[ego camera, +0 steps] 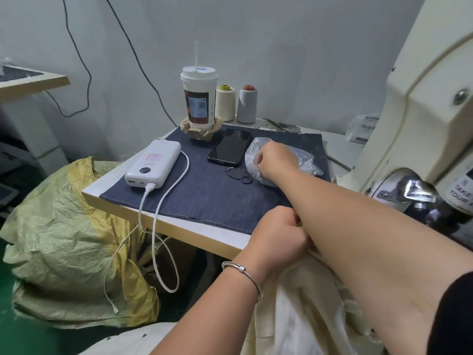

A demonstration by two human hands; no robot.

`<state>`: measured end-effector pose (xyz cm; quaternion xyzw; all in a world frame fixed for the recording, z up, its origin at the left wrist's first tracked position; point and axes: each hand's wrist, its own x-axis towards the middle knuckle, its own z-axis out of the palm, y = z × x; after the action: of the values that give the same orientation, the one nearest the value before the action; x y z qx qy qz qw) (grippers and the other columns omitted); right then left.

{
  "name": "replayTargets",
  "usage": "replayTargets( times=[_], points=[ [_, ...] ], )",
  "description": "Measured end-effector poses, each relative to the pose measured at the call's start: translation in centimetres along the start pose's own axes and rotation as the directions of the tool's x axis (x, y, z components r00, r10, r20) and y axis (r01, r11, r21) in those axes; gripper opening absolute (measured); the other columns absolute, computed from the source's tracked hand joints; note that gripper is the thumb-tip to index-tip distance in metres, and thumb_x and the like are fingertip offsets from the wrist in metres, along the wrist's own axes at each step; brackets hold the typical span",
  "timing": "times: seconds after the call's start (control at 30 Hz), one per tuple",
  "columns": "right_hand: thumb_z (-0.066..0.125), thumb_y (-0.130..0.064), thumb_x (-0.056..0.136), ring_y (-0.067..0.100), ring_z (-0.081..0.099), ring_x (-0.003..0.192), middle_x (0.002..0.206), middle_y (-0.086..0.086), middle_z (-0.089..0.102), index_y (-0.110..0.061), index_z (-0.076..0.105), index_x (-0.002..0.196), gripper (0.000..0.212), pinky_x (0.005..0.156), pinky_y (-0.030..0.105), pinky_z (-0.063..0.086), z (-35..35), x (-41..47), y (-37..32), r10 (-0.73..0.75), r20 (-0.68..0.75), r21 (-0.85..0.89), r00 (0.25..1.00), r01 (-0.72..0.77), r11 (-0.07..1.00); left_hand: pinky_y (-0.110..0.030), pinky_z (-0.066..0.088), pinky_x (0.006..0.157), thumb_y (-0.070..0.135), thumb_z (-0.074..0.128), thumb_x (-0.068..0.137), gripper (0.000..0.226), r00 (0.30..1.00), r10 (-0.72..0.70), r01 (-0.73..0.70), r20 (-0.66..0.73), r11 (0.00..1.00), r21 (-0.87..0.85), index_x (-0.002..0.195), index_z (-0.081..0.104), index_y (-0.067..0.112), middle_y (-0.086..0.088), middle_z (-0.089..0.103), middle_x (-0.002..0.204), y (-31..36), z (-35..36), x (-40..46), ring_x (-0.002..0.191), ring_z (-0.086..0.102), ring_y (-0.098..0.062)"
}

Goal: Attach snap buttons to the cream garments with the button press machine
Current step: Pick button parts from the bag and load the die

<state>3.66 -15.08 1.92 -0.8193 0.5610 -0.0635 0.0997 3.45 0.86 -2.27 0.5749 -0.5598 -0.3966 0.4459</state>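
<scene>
My right hand (pixel 275 160) reaches across the table into a clear plastic bag (pixel 304 161) lying on the dark blue cloth (pixel 204 193); its fingers curl inside the bag's mouth, and what they hold is hidden. My left hand (pixel 279 234), with a silver bracelet on the wrist, grips the cream garment (pixel 307 311) at the table's front edge, partly behind my right forearm. The garment hangs down over my lap. The cream button press machine (pixel 419 119) stands at the right, its metal head (pixel 412 190) low beside my right arm.
On the cloth lie a white power bank (pixel 153 162) with a trailing white cable, a black phone (pixel 230 147), a small key ring and a paper cup (pixel 199 98) with a straw. Two thread cones (pixel 236 103) stand behind. A yellow-green woven sack (pixel 69 242) fills the floor at left.
</scene>
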Motion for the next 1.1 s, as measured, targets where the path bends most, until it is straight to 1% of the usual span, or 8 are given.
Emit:
replayTargets(
  times=[0.1, 0.2, 0.37, 0.57, 0.63, 0.7, 0.9, 1.1],
  points=[
    [0.052, -0.010, 0.092, 0.032, 0.061, 0.106, 0.112, 0.014, 0.065, -0.009, 0.067, 0.110, 0.023, 0.087, 0.036, 0.050, 0.4, -0.5, 0.2, -0.034, -0.086, -0.002, 0.996, 0.034, 0.999, -0.045, 0.045, 0.066, 0.025, 0.049, 0.060, 0.039, 1.000, -0.004, 0.004, 0.005, 1.000, -0.003, 0.072, 0.057, -0.011, -0.017, 0.046, 0.068, -0.2, 0.1, 0.1, 0.071, 0.042, -0.017],
    [0.056, -0.009, 0.084, 0.014, 0.064, 0.083, 0.081, -0.003, 0.059, -0.024, 0.065, 0.078, 0.018, 0.063, 0.025, 0.044, 0.0, -0.7, 0.0, 0.029, -0.026, -0.041, 0.999, -0.030, 0.999, -0.036, 0.041, 0.068, 0.027, 0.049, 0.060, 0.040, 1.000, -0.005, 0.005, 0.004, 1.000, -0.016, 0.072, 0.057, -0.011, -0.010, 0.048, 0.068, -0.3, 0.2, 0.2, 0.071, 0.041, -0.016],
    [0.051, -0.015, 0.095, 0.030, 0.055, 0.090, 0.099, 0.011, 0.058, -0.014, 0.060, 0.098, 0.009, 0.079, 0.035, 0.045, 0.2, -1.0, 0.7, 0.026, -0.121, 0.161, 0.992, -0.006, 0.987, -0.056, 0.055, 0.082, 0.032, 0.053, 0.057, 0.047, 0.999, -0.029, 0.030, 0.013, 0.997, -0.077, 0.074, 0.064, -0.010, -0.014, 0.057, 0.071, 0.0, 0.3, 0.0, 0.074, 0.050, -0.019],
    [0.053, -0.012, 0.096, 0.023, 0.055, 0.085, 0.098, 0.008, 0.062, -0.013, 0.052, 0.079, 0.016, 0.073, 0.032, 0.041, -2.2, -4.8, 1.4, 0.098, -0.256, 0.518, 0.962, 0.051, 0.854, -0.032, 0.039, 0.068, 0.039, 0.067, 0.060, 0.055, 0.999, -0.037, 0.036, -0.009, 0.996, -0.078, 0.077, 0.065, -0.013, -0.009, 0.054, 0.070, 1.0, 0.3, -0.5, 0.070, 0.046, -0.015],
    [0.053, -0.011, 0.095, 0.019, 0.049, 0.081, 0.094, 0.006, 0.058, -0.013, 0.050, 0.079, 0.017, 0.070, 0.027, 0.033, -3.0, -8.0, 1.7, 0.066, -0.311, 0.561, 0.948, 0.127, 0.818, -0.029, 0.034, 0.065, 0.035, 0.065, 0.068, 0.047, 0.998, -0.062, 0.061, -0.032, 0.997, -0.043, 0.071, 0.061, -0.012, -0.006, 0.051, 0.067, 1.4, 0.3, -0.8, 0.068, 0.043, -0.012],
    [0.053, -0.009, 0.095, 0.017, 0.046, 0.080, 0.090, 0.002, 0.053, -0.015, 0.046, 0.076, 0.020, 0.065, 0.025, 0.026, -3.5, -12.0, 2.2, 0.011, -0.373, 0.579, 0.928, 0.223, 0.784, -0.022, 0.033, 0.055, 0.023, 0.064, 0.075, 0.030, 0.994, -0.077, 0.078, -0.079, 0.997, 0.000, 0.049, 0.055, 0.010, 0.007, 0.048, 0.052, 1.8, 0.4, -0.8, 0.053, 0.038, -0.005],
    [0.056, -0.008, 0.094, 0.007, 0.045, 0.075, 0.082, -0.006, 0.049, -0.012, 0.051, 0.083, 0.012, 0.067, 0.018, 0.036, -2.8, -25.4, 7.6, -0.174, -0.435, 0.571, 0.883, 0.421, 0.705, -0.026, 0.024, 0.049, 0.006, 0.068, 0.076, 0.051, 0.987, -0.103, 0.109, -0.125, 0.993, 0.041, 0.042, 0.035, 0.024, 0.007, 0.028, 0.048, 3.0, 1.3, -1.2, 0.054, 0.027, -0.013],
    [0.058, -0.014, 0.094, 0.009, 0.049, 0.070, 0.080, -0.009, 0.048, -0.017, 0.048, 0.080, 0.017, 0.062, 0.028, 0.041, -1.7, -28.3, 19.9, 0.026, -0.499, 0.395, 0.866, 0.201, 0.897, -0.035, 0.021, 0.061, 0.024, 0.078, 0.082, 0.052, 0.985, -0.088, 0.093, -0.146, 0.995, 0.033, 0.055, 0.034, 0.019, -0.003, 0.028, 0.061, 2.3, 1.4, -0.8, 0.061, 0.027, -0.017]
  ],
)
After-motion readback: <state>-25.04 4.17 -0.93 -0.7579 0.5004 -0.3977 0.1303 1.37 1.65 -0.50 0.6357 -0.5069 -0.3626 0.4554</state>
